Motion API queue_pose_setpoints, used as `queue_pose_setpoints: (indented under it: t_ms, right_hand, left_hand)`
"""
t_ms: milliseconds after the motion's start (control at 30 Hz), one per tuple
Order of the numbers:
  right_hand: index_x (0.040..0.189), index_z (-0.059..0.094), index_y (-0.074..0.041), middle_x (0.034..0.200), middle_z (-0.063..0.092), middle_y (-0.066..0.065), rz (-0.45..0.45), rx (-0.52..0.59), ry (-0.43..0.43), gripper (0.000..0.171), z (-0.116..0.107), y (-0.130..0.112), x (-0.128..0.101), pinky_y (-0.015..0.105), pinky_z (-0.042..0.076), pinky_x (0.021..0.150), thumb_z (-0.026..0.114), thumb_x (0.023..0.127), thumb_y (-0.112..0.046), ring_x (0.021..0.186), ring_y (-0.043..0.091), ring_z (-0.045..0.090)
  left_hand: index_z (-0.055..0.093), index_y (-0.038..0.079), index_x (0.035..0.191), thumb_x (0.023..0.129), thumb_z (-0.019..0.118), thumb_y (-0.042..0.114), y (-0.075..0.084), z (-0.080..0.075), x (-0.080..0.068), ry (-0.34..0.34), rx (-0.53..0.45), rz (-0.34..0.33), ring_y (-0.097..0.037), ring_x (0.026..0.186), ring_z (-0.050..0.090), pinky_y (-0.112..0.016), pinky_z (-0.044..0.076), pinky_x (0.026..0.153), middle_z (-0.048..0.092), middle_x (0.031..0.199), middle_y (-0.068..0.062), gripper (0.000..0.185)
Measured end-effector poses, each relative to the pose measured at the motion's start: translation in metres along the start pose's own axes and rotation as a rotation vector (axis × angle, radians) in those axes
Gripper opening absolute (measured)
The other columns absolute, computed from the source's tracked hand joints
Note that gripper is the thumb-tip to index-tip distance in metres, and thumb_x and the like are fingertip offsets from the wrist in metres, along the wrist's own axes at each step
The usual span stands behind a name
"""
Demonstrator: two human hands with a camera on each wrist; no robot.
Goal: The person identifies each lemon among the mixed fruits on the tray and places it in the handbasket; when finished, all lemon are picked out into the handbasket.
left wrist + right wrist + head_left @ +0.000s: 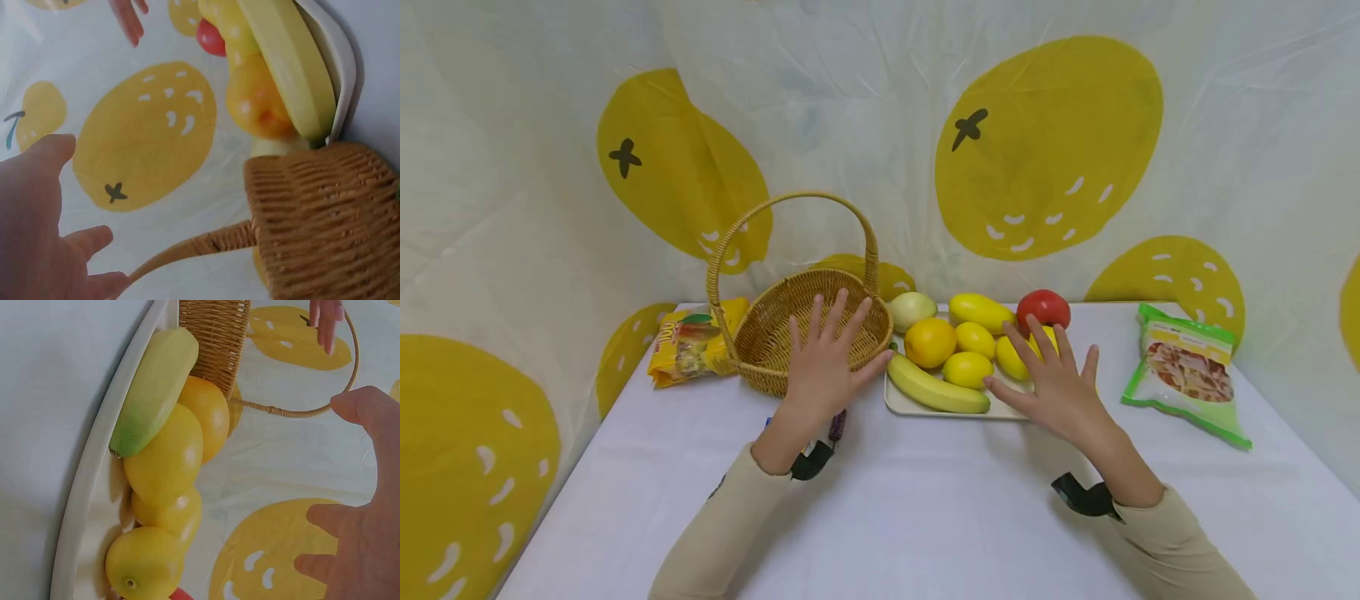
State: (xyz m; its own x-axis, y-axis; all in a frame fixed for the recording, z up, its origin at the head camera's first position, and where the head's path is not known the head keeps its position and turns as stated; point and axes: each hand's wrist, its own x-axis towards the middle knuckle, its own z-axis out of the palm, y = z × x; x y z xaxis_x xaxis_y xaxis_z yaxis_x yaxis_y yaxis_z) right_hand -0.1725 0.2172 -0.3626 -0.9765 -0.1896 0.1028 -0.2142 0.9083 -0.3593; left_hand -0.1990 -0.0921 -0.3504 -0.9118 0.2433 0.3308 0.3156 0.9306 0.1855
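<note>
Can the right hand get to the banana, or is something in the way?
Nothing visible blocks it. The right hand is raised near the tray, and the banana lies along the tray's front edge with nothing on top. A lemon sits just behind it.

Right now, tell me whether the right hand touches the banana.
Apart: the right wrist view shows backdrop between the right hand and the banana.

Yellow snack bag point(688, 350): lying at the far left of the white tablecloth point(940, 517), lettering and a green leaf printed on it. Green-and-white food bag point(1191, 375): lying at the right, set askew, reddish-brown food pictured. White curtain point(850, 108): behind, creased, bearing large yellow fruit prints point(1052, 158) with white dashes.
</note>
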Motion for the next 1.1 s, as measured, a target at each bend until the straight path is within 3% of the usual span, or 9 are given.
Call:
queue_pose_setpoints:
  t_ms: [100, 300, 400, 467, 600, 700, 800, 1000, 1100]
  right_hand:
    - [0.158, 0.018, -0.018, 0.163, 0.003, 0.016, -0.034, 0.054, 0.007, 0.087, 0.0, -0.001, 0.0, 0.077, -0.011, 0.102, 0.055, 0.091, -0.06, 0.145, 0.048, -0.004]
    - [0.154, 0.026, -0.01, 0.16, 0.01, 0.021, -0.171, 0.188, 0.0, 0.078, 0.008, 0.0, 0.008, 0.075, 0.024, 0.103, 0.068, 0.091, -0.027, 0.142, 0.049, 0.013]
    - [0.15, 0.034, -0.007, 0.157, 0.017, 0.024, -0.196, 0.216, -0.013, 0.07, 0.015, 0.003, 0.014, 0.072, 0.03, 0.101, 0.068, 0.091, -0.019, 0.139, 0.049, 0.021]
    - [0.146, 0.04, -0.004, 0.152, 0.025, 0.025, -0.2, 0.23, -0.017, 0.063, 0.02, 0.004, 0.018, 0.07, 0.032, 0.101, 0.067, 0.091, -0.017, 0.136, 0.048, 0.027]
    - [0.134, 0.054, 0.002, 0.141, 0.043, 0.025, -0.223, 0.238, -0.012, 0.046, 0.027, 0.005, 0.027, 0.063, 0.038, 0.102, 0.066, 0.093, -0.015, 0.128, 0.044, 0.04]
    - [0.127, 0.06, 0.003, 0.135, 0.05, 0.024, -0.238, 0.234, -0.02, 0.039, 0.028, 0.003, 0.036, 0.059, 0.041, 0.102, 0.065, 0.093, -0.017, 0.124, 0.042, 0.046]
    - [0.125, 0.062, 0.0, 0.134, 0.051, 0.023, -0.219, 0.233, -0.053, 0.037, 0.03, 0.001, 0.043, 0.057, 0.043, 0.101, 0.066, 0.093, -0.019, 0.122, 0.04, 0.049]
    - [0.123, 0.063, -0.003, 0.13, 0.055, 0.02, -0.214, 0.193, -0.099, 0.033, 0.038, -0.001, 0.05, 0.058, 0.042, 0.101, 0.065, 0.092, -0.014, 0.116, 0.039, 0.051]
    - [0.125, 0.063, -0.003, 0.129, 0.056, 0.02, -0.241, 0.2, -0.088, 0.034, 0.044, 0.001, 0.051, 0.059, 0.04, 0.102, 0.065, 0.091, -0.009, 0.116, 0.04, 0.05]
  left_hand:
    - [0.024, 0.031, 0.156, 0.093, 0.049, 0.062, -0.007, -0.006, -0.003, 0.092, 0.006, 0.019, -0.03, 0.15, 0.001, -0.063, 0.004, 0.116, 0.013, 0.164, -0.003, 0.074]
    - [0.033, 0.025, 0.153, 0.098, 0.036, 0.062, -0.032, -0.019, -0.006, 0.32, -0.053, 0.088, -0.03, 0.15, 0.003, -0.062, 0.007, 0.116, 0.018, 0.163, -0.006, 0.067]
    - [0.039, 0.02, 0.15, 0.101, 0.031, 0.058, -0.049, -0.028, -0.001, 0.491, -0.134, 0.14, -0.031, 0.15, 0.006, -0.062, 0.008, 0.116, 0.022, 0.161, -0.009, 0.063]
    - [0.043, 0.015, 0.147, 0.102, 0.036, 0.05, -0.06, -0.035, 0.004, 0.601, -0.203, 0.162, -0.033, 0.149, 0.009, -0.06, 0.008, 0.117, 0.024, 0.16, -0.012, 0.057]
    - [0.042, 0.011, 0.145, 0.1, 0.047, 0.028, -0.079, -0.042, 0.013, 0.736, -0.411, 0.094, -0.03, 0.149, 0.01, -0.049, 0.009, 0.12, 0.022, 0.159, -0.014, 0.049]
    - [0.039, 0.01, 0.147, 0.098, 0.052, 0.017, -0.09, -0.044, 0.02, 0.762, -0.599, -0.005, -0.023, 0.148, 0.011, -0.04, 0.015, 0.119, 0.017, 0.159, -0.011, 0.051]
    - [0.035, 0.005, 0.149, 0.096, 0.054, 0.008, -0.093, -0.047, 0.024, 0.749, -0.737, -0.052, -0.022, 0.147, 0.013, -0.039, 0.02, 0.118, 0.014, 0.159, -0.014, 0.056]
    - [0.035, -0.003, 0.146, 0.094, 0.056, 0.0, -0.085, -0.058, 0.019, 0.675, -0.756, -0.052, -0.03, 0.144, 0.022, -0.043, 0.021, 0.118, 0.024, 0.153, -0.022, 0.056]
    - [0.037, -0.003, 0.146, 0.096, 0.055, -0.001, -0.095, -0.053, 0.02, 0.651, -0.717, -0.021, -0.031, 0.141, 0.029, -0.045, 0.027, 0.115, 0.032, 0.15, -0.022, 0.053]
